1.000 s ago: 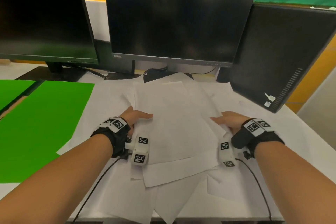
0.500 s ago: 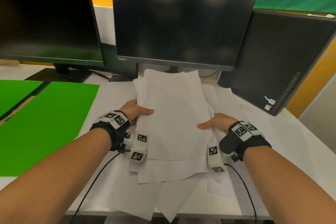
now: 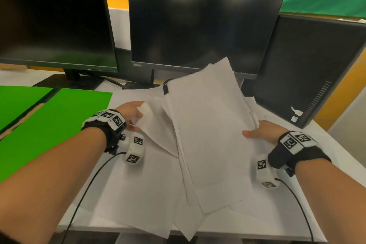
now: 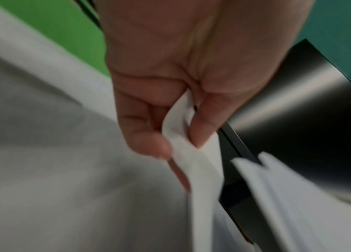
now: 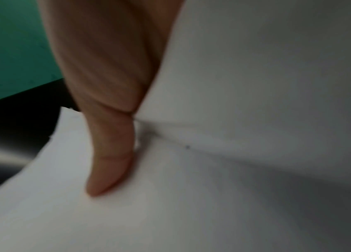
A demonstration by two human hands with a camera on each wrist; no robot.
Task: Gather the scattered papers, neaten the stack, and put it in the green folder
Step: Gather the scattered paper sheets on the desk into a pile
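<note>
A loose pile of white papers (image 3: 210, 134) is lifted off the white desk, its far end raised toward the middle monitor. My right hand (image 3: 261, 131) grips the pile's right edge, thumb on top (image 5: 110, 162). My left hand (image 3: 131, 113) pinches the edge of a lower sheet (image 4: 183, 141) between thumb and fingers at the pile's left side. More white sheets (image 3: 142, 200) lie flat underneath, some hanging over the desk's near edge. The green folder (image 3: 47, 125) lies open and flat at the left of the desk.
Two dark monitors (image 3: 200, 25) stand behind the papers, and a black computer case (image 3: 309, 69) stands at the right. A monitor stand and cables (image 3: 83, 81) sit at the back left. The desk's near edge (image 3: 227, 233) is close below the papers.
Both hands have lifted the gathered sheets up and tilted them toward the monitor. The pile has shifted right, and my left hand now pinches a separate lower sheet's edge.
</note>
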